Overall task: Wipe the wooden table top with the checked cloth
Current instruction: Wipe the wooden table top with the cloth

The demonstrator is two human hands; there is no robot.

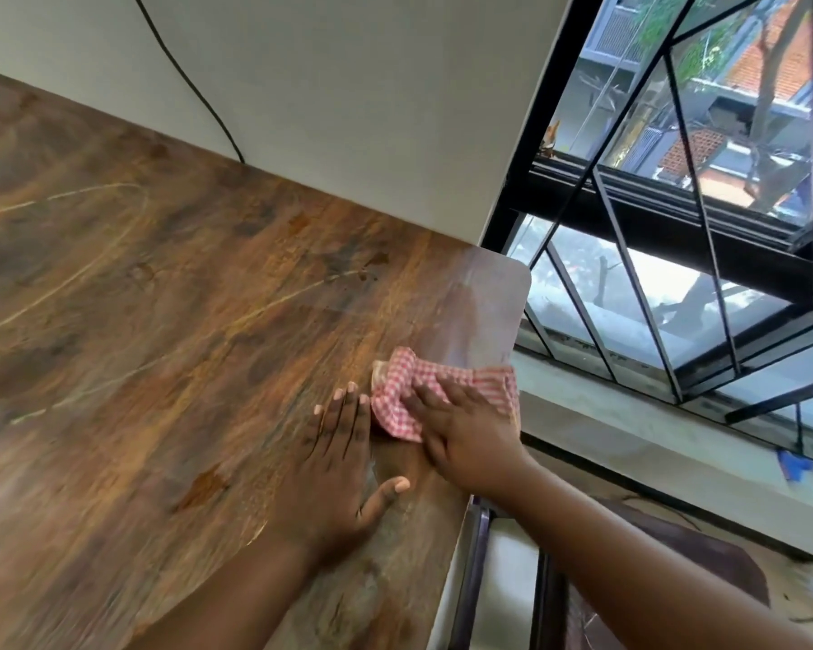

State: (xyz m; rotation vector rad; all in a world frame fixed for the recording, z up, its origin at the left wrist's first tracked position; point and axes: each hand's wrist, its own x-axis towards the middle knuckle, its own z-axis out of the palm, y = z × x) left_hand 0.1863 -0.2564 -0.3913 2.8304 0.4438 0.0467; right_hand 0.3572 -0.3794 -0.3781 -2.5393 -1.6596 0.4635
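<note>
A dark, streaky wooden table top [170, 321] fills the left and middle of the view. The red-and-white checked cloth [411, 382] lies bunched near the table's right edge, close to the rounded far corner. My right hand [461, 429] presses down on the cloth with spread fingers. My left hand [343, 466] rests flat on the bare wood just left of the cloth, fingers straight, thumb out to the right.
A white wall [325, 86] with a black cable [193, 82] runs along the table's far side. To the right stands a black-framed window [677, 218] above a concrete ledge. A chair [503, 588] sits below the table's right edge.
</note>
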